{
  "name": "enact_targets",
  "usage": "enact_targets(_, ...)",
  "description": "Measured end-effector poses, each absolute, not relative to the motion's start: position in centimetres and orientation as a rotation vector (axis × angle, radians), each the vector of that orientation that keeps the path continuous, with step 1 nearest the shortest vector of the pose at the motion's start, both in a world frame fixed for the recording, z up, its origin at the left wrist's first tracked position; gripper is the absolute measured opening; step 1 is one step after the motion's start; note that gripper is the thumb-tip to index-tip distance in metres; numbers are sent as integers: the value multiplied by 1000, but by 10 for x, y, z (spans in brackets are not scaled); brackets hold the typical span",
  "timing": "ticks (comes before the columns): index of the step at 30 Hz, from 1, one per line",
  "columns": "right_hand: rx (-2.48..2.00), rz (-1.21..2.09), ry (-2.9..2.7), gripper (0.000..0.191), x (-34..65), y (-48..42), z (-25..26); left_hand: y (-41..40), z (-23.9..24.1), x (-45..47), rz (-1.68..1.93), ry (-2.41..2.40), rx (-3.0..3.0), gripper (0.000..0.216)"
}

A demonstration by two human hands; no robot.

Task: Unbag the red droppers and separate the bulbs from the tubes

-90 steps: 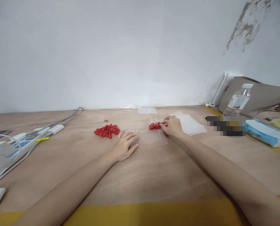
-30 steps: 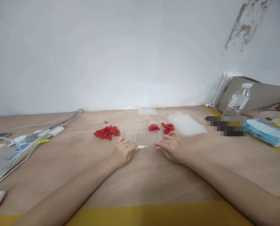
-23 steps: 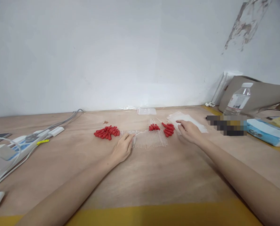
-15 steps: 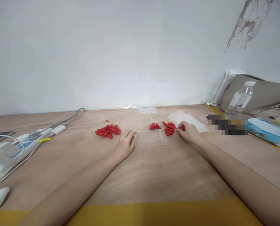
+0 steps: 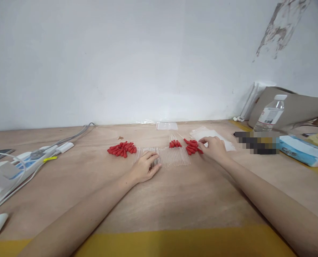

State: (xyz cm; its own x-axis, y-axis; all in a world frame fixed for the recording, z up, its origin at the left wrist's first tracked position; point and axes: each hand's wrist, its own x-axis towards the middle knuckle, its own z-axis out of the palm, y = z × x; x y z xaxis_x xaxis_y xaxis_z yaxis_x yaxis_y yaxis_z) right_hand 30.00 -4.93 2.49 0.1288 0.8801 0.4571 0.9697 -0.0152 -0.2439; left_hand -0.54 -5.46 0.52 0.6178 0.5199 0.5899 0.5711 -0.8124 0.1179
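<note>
My left hand (image 5: 146, 167) rests on the left part of a row of clear thin tubes (image 5: 173, 156), thumb apart from the fingers. My right hand (image 5: 213, 147) has its fingertips pinched at the right edge of a pile of red rubber bulbs (image 5: 192, 146), closed on one red bulb (image 5: 200, 151) that is partly hidden. Behind the row lie several tubes with red bulbs (image 5: 175, 143) on their near ends. A larger heap of red bulbs (image 5: 121, 149) lies left of my left hand.
Clear plastic bags (image 5: 203, 134) lie behind my right hand. At right are a water bottle (image 5: 270, 115), a blue tissue pack (image 5: 299, 150) and a grey bag (image 5: 300, 107). A power strip (image 5: 27, 164) with cables is at left. A wall (image 5: 137, 64) closes the back.
My right hand has moved slightly left, up to the red bulb pile. My left hand has shifted a little, and its thumb and fingers are more spread. The view has turned slightly.
</note>
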Motion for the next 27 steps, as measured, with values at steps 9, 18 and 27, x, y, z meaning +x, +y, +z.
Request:
enact_targets(9,-1872,-365,-1980,33,242,-22,39,-52,8,-8,-683,-987,-2816,31)
enact_targets(18,-1903,-287,-2023,36,230,-7,28,-51,4,-10,-776,-982,-2758,34)
enact_targets(27,-1995,-84,-1885,30,239,-9,39,-50,1,-11,-862,-959,-2719,31)
